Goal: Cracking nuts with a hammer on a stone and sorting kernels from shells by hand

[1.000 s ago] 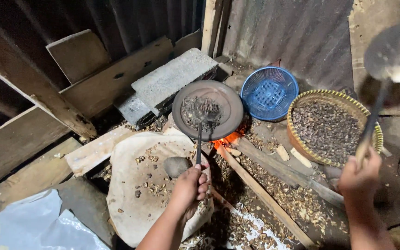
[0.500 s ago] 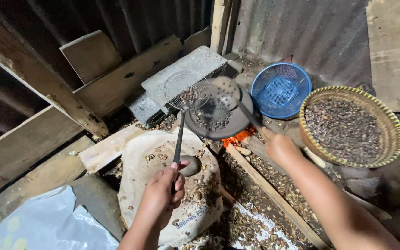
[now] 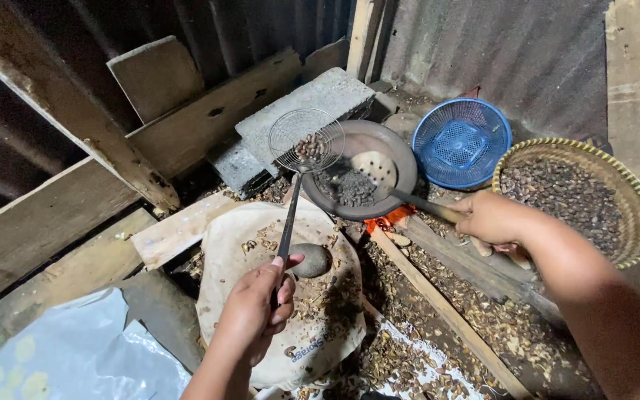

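Over the dark pan [image 3: 394, 152] of ash-grey grit and roasted seeds, our left hand [image 3: 255, 315] grips a wire skimmer [image 3: 307, 141] holding a few seeds, our right hand [image 3: 489, 218] clasps a perforated ladle [image 3: 374, 167]. Woven basket [image 3: 635, 207] holds seeds; blue colander [image 3: 461, 141] beside it.

Two bare forearms, no sleeves visible; left hand [image 3: 255, 315] and right hand [image 3: 492, 218] bare, no gloves, rings, watch.
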